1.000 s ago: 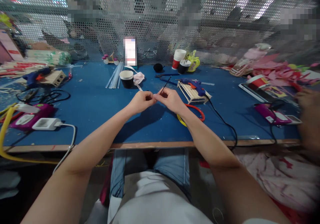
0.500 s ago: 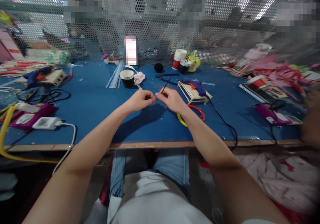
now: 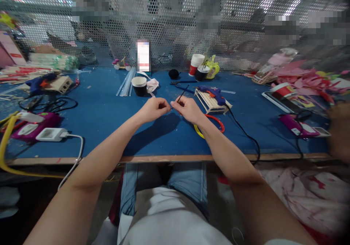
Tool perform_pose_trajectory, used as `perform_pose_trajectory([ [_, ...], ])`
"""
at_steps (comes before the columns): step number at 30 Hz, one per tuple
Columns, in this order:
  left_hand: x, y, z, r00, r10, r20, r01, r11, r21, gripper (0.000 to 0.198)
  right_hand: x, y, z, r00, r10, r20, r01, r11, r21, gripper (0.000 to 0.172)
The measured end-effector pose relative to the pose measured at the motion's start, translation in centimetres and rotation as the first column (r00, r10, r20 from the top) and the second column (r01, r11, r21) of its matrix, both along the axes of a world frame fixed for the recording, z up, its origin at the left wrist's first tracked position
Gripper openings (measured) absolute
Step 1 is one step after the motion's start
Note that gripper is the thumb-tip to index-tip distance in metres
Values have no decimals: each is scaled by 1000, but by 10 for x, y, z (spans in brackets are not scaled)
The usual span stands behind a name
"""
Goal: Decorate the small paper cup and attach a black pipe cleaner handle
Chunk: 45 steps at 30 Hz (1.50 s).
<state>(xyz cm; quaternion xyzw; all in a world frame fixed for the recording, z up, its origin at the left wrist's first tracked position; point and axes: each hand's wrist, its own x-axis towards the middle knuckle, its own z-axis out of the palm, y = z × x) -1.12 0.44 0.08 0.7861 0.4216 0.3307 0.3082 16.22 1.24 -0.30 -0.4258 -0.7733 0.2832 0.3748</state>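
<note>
Both my hands meet above the middle of the blue tabletop. A thin dark stick slants up and away from between the fingertips of my right hand, which are pinched on it. Its lower end reaches toward my left hand, whose thumb and fingers are pressed together; what they hold is too small to make out. Beyond my hands lie dark-handled pliers. Beside my right hand, a blue glue gun rests on a small wooden stick rack. A red and yellow ring lies partly under my right forearm.
A black paper cup stands beside clear glue sticks. A phone leans at the perforated screen. Left lie a purple power strip and another glue gun. At the right edge is another person's blurred arm.
My hands stay almost in place. The upper end of the dark stick has shifted slightly to the right.
</note>
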Motion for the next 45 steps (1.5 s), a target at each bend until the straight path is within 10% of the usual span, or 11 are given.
perform_pose_trajectory([
  [12, 9, -2, -9, 991, 126, 35, -127, 992, 15, 19, -5, -2, -4, 991, -122, 61, 115, 987, 112, 30],
  [20, 10, -4, -7, 980, 25, 199, 5, 989, -148, 21, -3, -5, 1, 998, 61, -30, -61, 998, -2, 29],
  [31, 12, -5, -7, 979, 33, 200, -2, 988, -157, 16, -3, 0, -3, 996, -84, 32, 80, 989, 120, 36],
  [45, 6, -2, -3, 979, 17, 205, 28, 977, -214, 16, -1, -2, 0, 993, 39, -108, -47, 997, -67, 32],
])
